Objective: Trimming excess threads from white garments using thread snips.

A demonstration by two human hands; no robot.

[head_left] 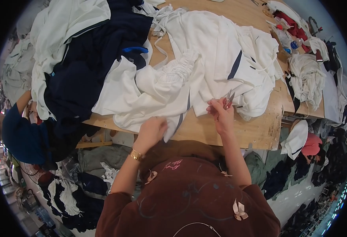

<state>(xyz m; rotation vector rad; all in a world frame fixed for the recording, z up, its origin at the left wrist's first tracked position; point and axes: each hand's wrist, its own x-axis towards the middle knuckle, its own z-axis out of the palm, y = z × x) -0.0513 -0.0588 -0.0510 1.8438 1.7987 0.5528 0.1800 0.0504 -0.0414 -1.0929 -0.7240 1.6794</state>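
Observation:
My right hand [221,116] is closed around small red-handled scissors [228,103], their metal blades pointing up and away from me. Next to them lies a white garment [211,43] with navy stripes, heaped across the table. My left hand [153,129], with a gold watch on its wrist, is at the near edge of a white garment piece [153,98] that has a gathered elastic waistband and a navy strip. Its fingers are curled and smeared by motion, so whether they grip the cloth cannot be made out.
Navy garments [82,67] and more white ones pile up at the left of the wooden table [252,132]. A bundle of white cloth [306,79] sits at the right. At the far left a person in a blue top [27,134] works; another in pink [311,146] bends down at right.

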